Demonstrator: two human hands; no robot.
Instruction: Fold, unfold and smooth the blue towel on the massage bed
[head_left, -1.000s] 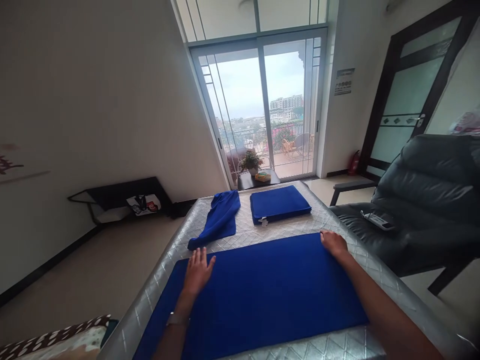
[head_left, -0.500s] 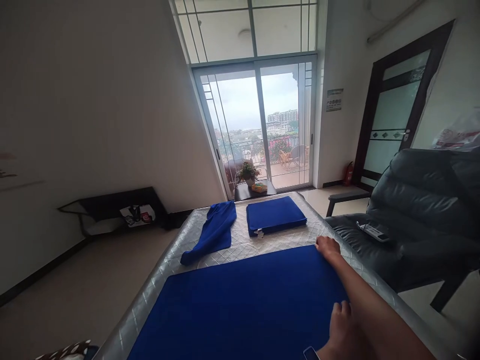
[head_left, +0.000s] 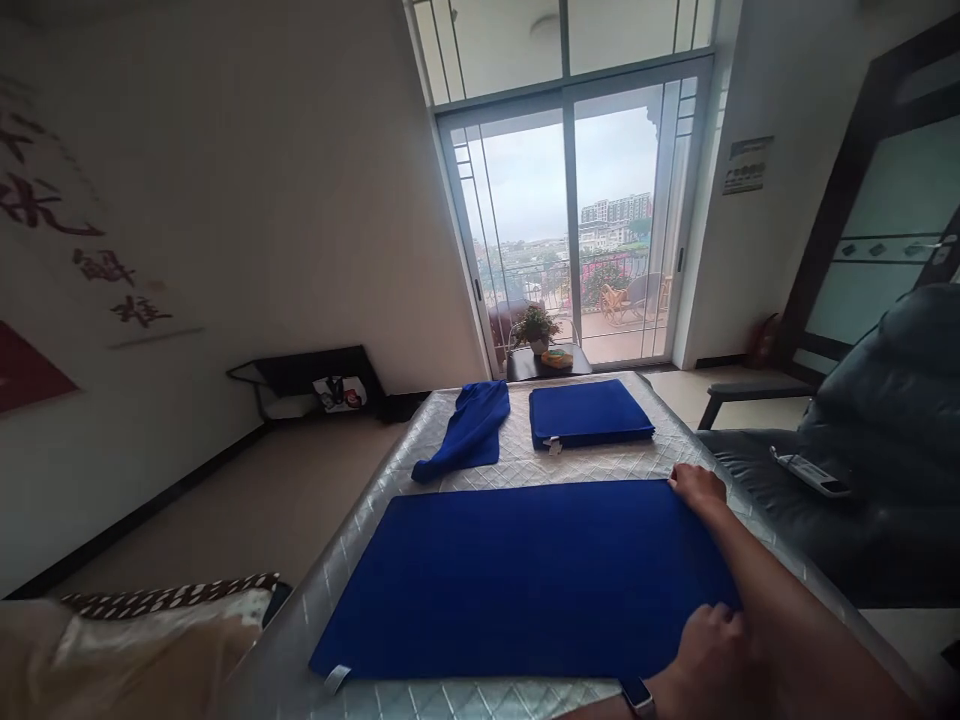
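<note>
A blue cloth [head_left: 525, 580] lies spread flat on the bed's quilted silver-white mattress [head_left: 420, 692], with a white tag at its near left corner. My right hand [head_left: 699, 487] is closed on the cloth's far right corner. Nearer to me, my left hand [head_left: 712, 645], with a watch [head_left: 637, 697] at the wrist, has its fingers closed on the cloth's right side by the near corner. Beyond it sit a folded blue stack [head_left: 591, 412] with a white tag and, to its left, a crumpled blue cloth [head_left: 469, 430].
To the right stands a dark recliner [head_left: 885, 400] with a power strip [head_left: 810, 472] on it. A small table [head_left: 517, 362] with a potted plant [head_left: 535, 328] is past the bed's far end. Bedding [head_left: 165, 640] shows at lower left, a black rack [head_left: 300, 380] by the wall.
The view has turned left and shifted, so the scene sits farther right. The spread cloth's near edge and tag have come into view. Both hands keep hold of its right side.
</note>
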